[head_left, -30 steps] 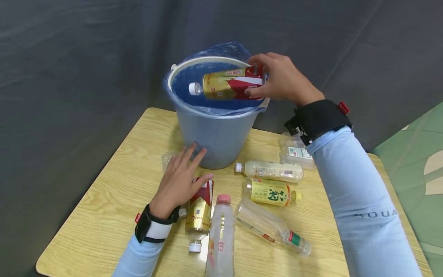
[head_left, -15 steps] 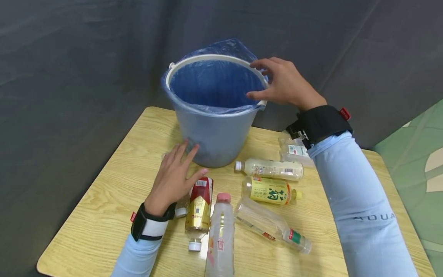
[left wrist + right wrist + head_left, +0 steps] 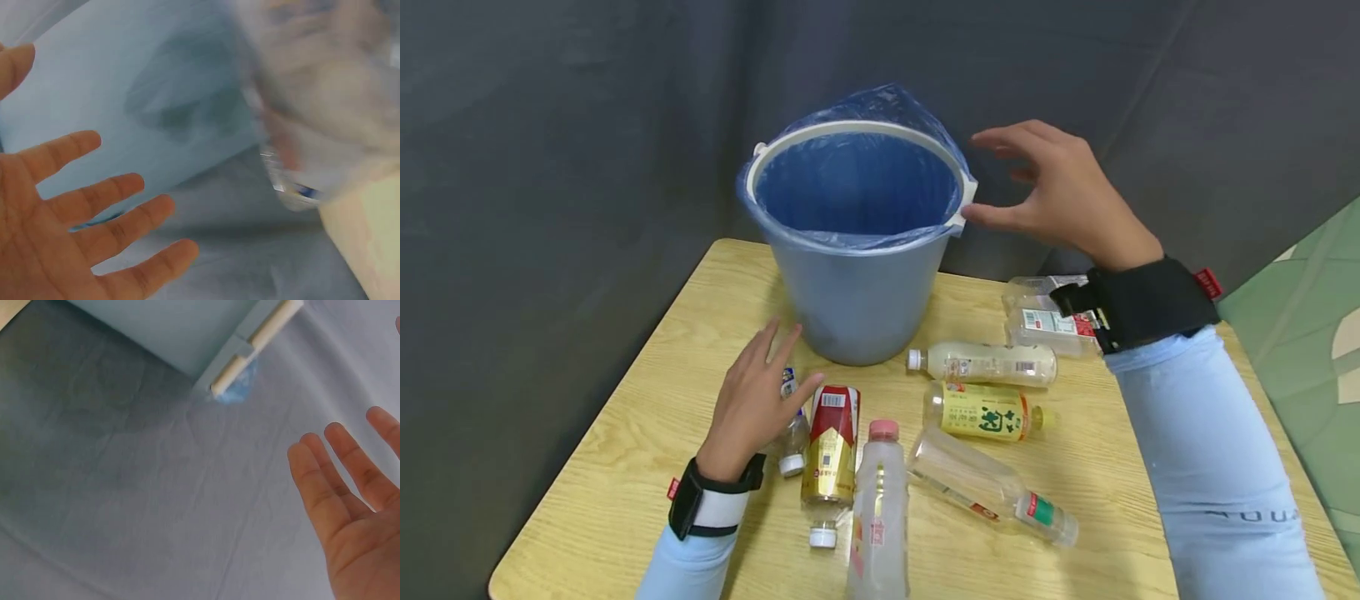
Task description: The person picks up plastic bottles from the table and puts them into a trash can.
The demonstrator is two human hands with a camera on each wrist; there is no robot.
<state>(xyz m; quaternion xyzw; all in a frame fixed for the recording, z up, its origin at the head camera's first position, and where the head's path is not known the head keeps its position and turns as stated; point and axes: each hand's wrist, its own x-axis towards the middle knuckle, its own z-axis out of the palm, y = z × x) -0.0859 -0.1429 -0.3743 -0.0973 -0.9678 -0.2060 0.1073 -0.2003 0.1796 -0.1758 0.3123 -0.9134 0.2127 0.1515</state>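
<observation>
A grey-blue bucket lined with a blue plastic bag stands at the back of the table. To the right of its rim my right hand hovers with fingers apart and nothing in it, thumb tip right at the rim. My left hand is held low in front of the bucket, fingers spread and bare. Partly under it lies a small clear bottle with a white cap. Just right of that lies a red-and-gold bottle, its white cap toward me. A frosted bottle with a pink cap lies beside it.
Further right on the wooden table lie a clear bottle, a yellow-labelled bottle and a pale bottle. Clear plastic containers sit behind them, partly hidden by the right wrist. Dark cloth hangs behind the bucket.
My right hand let go of a red-and-gold bottle over the bucket, and that bottle is out of sight. The hand then moved right, off the rim. My left hand drifted left and toward me.
</observation>
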